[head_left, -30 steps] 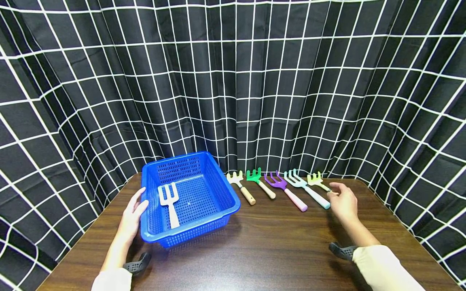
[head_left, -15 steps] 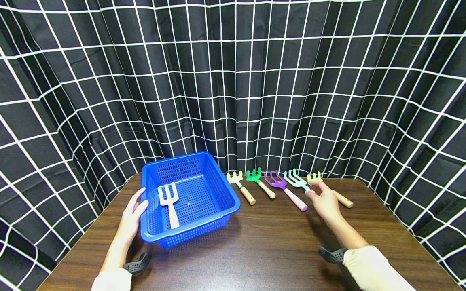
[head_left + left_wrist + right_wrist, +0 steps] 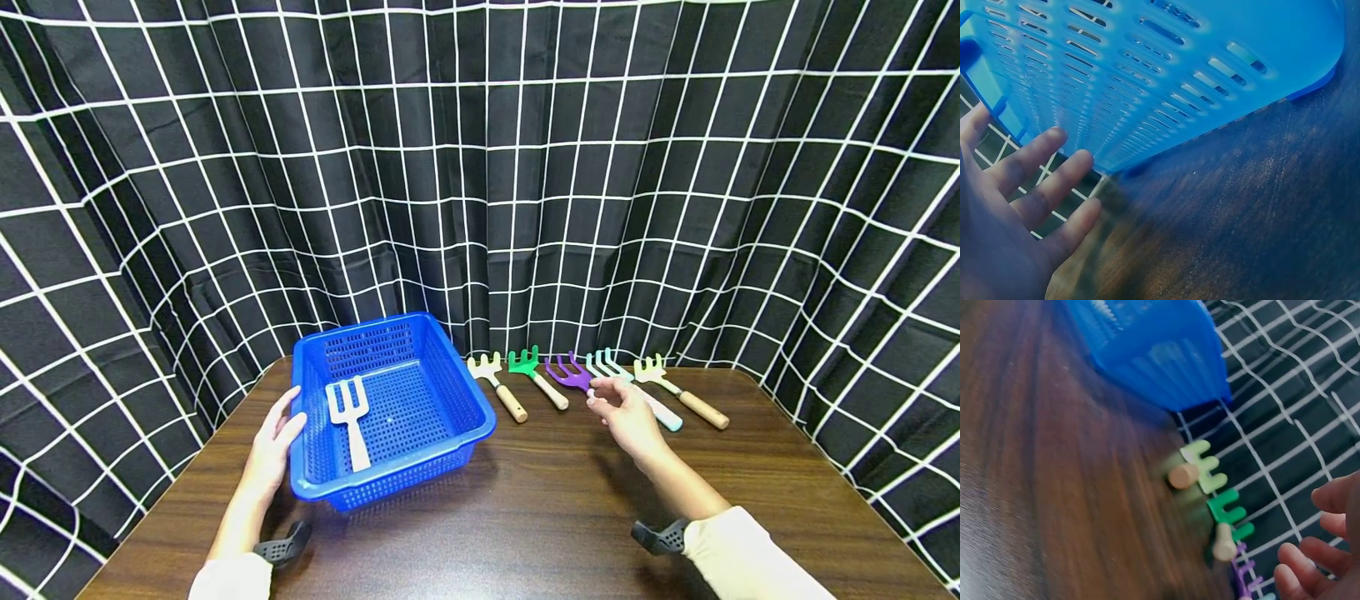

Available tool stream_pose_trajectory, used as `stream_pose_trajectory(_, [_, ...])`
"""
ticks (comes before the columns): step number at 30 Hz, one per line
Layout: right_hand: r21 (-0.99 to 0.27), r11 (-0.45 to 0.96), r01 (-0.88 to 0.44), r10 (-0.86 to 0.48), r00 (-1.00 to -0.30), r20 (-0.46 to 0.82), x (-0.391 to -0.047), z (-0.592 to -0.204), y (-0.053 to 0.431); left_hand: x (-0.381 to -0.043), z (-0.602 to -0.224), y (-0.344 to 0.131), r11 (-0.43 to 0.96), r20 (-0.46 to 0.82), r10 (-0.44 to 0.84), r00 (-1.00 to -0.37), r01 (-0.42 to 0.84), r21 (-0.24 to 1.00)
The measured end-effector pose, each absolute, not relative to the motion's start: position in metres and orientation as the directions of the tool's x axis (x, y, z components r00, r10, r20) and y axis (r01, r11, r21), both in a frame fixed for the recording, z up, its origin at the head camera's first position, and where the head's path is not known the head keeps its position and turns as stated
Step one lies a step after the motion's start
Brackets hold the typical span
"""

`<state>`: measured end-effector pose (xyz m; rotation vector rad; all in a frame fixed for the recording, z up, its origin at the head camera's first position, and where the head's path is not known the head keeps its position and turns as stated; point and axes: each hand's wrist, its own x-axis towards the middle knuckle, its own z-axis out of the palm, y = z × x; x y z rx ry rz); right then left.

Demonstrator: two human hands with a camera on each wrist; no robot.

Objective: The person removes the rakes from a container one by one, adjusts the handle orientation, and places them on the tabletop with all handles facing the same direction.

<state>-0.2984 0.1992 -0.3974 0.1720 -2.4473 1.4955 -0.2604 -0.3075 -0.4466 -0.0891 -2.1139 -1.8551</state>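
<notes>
A blue perforated basket (image 3: 390,482) stands on the left of the table, with a white hand fork (image 3: 358,437) lying inside it. My left hand (image 3: 268,450) is at the basket's left rim, its fingers spread beside the slotted wall (image 3: 1166,119) in the left wrist view. Over the row of small forks, my right hand (image 3: 633,423) has loosely bent fingers and holds nothing. Its fingertips overlap the neck of the purple fork (image 3: 576,379), whose pink handle is mostly hidden behind the hand. Partly covered too is the light blue fork (image 3: 663,412).
Left of the purple fork lie a green fork (image 3: 550,392) and a pale yellow one with a wooden handle (image 3: 512,405). A yellow-green fork (image 3: 703,410) ends the row at the right. Behind the wooden table (image 3: 510,533) hangs a black gridded curtain (image 3: 517,208).
My right hand has moved left along the row, from the yellow-green fork past the light blue one to the purple one. The forks, the basket and my left hand have stayed in place.
</notes>
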Motion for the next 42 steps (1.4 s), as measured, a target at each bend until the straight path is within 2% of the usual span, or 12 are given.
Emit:
stream_pose_trajectory(8, [-0.845, 0.457, -0.277, -0.024, -0.954, 0.3, -0.292, -0.396, 0.172, -0.261, -0.447, -0.308, 0.162, 0.276, -0.158, -0.948, 0.251, 0.954])
stream_pose_trajectory(17, [-0.802, 0.45, -0.394, -0.118, -0.916, 0.383, -0.288, -0.392, 0.143, -0.261, -0.447, -0.308, 0.135, 0.279, -0.165, -0.946, 0.259, 0.956])
stream_pose_trajectory(27, [-0.805, 0.35, -0.479, -0.198, -0.878, 0.436, -0.28, -0.385, 0.117, -0.26, -0.444, -0.307, 0.131, 0.268, -0.168, -0.949, 0.248, 0.96])
stream_pose_trajectory(35, [-0.719, 0.301, -0.627, -0.325, -0.776, 0.541, -0.278, -0.384, 0.101, -0.259, -0.443, -0.305, 0.136, 0.275, -0.164, -0.947, 0.254, 0.958])
stream_pose_trajectory(42, [-0.664, 0.264, -0.699, -0.422, -0.703, 0.572, -0.276, -0.382, 0.087, -0.259, -0.443, -0.306, 0.139, 0.281, -0.164, -0.946, 0.26, 0.956])
